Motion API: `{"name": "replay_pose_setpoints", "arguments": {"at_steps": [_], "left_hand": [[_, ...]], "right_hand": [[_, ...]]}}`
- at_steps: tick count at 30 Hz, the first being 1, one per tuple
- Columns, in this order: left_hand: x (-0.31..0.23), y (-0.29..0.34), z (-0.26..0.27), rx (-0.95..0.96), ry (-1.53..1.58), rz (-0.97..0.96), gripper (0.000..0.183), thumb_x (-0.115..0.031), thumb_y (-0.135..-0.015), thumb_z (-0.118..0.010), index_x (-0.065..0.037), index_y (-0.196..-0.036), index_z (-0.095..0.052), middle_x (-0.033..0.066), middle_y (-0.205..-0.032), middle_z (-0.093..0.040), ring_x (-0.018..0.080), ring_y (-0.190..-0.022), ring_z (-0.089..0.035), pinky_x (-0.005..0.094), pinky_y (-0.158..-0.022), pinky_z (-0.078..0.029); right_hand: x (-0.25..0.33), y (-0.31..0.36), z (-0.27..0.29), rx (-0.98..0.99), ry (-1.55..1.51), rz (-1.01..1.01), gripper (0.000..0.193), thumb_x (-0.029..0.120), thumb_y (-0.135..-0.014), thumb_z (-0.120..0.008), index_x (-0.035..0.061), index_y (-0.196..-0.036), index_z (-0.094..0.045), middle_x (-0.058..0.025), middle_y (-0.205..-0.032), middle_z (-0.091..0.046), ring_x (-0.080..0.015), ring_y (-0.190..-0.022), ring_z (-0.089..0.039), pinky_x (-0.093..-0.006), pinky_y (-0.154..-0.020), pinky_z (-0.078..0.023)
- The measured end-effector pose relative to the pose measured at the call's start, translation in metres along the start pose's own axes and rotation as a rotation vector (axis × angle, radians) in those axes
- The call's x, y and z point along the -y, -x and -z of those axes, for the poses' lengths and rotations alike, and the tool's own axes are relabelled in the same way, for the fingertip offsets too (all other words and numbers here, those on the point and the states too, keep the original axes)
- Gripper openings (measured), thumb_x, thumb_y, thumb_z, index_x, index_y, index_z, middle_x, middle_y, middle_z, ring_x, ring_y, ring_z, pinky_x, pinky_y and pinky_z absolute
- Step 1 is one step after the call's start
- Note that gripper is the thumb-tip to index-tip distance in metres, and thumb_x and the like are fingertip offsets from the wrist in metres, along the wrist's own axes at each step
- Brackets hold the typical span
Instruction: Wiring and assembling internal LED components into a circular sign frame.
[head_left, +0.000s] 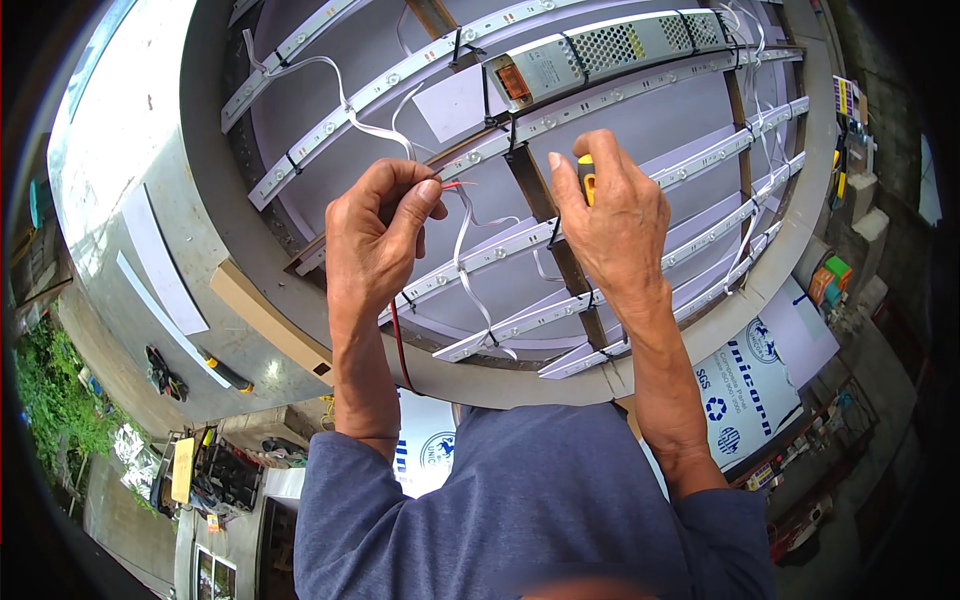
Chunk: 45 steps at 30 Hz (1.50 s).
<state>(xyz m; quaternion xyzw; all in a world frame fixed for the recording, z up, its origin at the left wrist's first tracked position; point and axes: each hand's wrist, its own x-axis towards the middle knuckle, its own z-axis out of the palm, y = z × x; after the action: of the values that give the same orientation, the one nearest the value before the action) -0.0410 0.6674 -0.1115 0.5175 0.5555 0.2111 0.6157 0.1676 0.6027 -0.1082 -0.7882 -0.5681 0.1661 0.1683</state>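
My left hand (370, 235) pinches a red-and-black cable (398, 345) between thumb and forefinger. Its thin red end (456, 185) sticks out to the right of my fingertips. White wires (461, 250) hang close to it. In my right hand (622, 220) is a yellow-and-black handled tool (587, 178); my fingers hide most of it, so its kind does not show. Both hands are over a round frame crossed by LED strip bars (500, 243). Beyond them, a perforated metal power supply (605, 58) is strapped with black cable ties.
The frame's grey rim (470, 385) curves before my body. On the metal surface at left lie white strips (165, 260), a brown strip (270, 320), a yellow-and-black knife (230, 374) and a dark hand tool (165, 374). Printed panels (745, 385) lie below right.
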Motion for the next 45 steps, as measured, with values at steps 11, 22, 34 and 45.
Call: {"name": "replay_pose_setpoints", "arguments": {"at_steps": [11,22,34,45], "left_hand": [[0.001,0.002,0.004,-0.003,0.001,-0.008,0.014,-0.014,-0.095,-0.068,0.0,-0.095,-0.069,0.0039,-0.069,-0.068,0.0048,-0.049,-0.054,0.0219,-0.044,-0.042],[0.002,0.003,0.007,-0.018,0.005,-0.007,0.013,-0.012,-0.093,-0.069,0.001,-0.092,-0.07,0.0048,-0.067,-0.069,0.0056,-0.049,-0.054,0.023,-0.043,-0.041],[-0.001,0.002,0.004,0.0,0.069,0.017,0.016,-0.014,-0.091,-0.07,0.002,-0.093,-0.071,0.0068,-0.071,-0.07,0.0075,-0.052,-0.058,0.0237,-0.045,-0.043],[0.006,-0.007,-0.003,0.028,0.309,0.032,0.026,-0.018,-0.089,-0.075,0.006,-0.099,-0.072,0.0095,-0.075,-0.068,0.0094,-0.055,-0.061,0.0209,-0.043,-0.043]], "right_hand": [[0.004,-0.018,0.0,-0.034,-0.012,0.02,0.026,0.023,-0.087,-0.072,0.0035,-0.092,-0.055,-0.0136,-0.074,-0.067,-0.0307,-0.059,-0.067,-0.0414,-0.052,-0.051],[0.015,-0.055,-0.019,0.007,0.037,0.016,0.034,0.031,-0.085,-0.074,0.0024,-0.088,-0.056,-0.0145,-0.071,-0.068,-0.0329,-0.066,-0.071,-0.0446,-0.058,-0.055],[-0.02,-0.061,0.012,-0.032,-0.005,-0.083,0.034,0.034,-0.089,-0.069,0.0024,-0.099,-0.061,-0.016,-0.073,-0.068,-0.0288,-0.064,-0.07,-0.0429,-0.061,-0.054],[0.009,-0.056,0.139,-0.087,-0.814,0.294,0.041,0.024,-0.099,-0.062,-0.0038,-0.127,-0.052,-0.0198,-0.112,-0.069,-0.0303,-0.099,-0.071,-0.038,-0.09,-0.057]]}}
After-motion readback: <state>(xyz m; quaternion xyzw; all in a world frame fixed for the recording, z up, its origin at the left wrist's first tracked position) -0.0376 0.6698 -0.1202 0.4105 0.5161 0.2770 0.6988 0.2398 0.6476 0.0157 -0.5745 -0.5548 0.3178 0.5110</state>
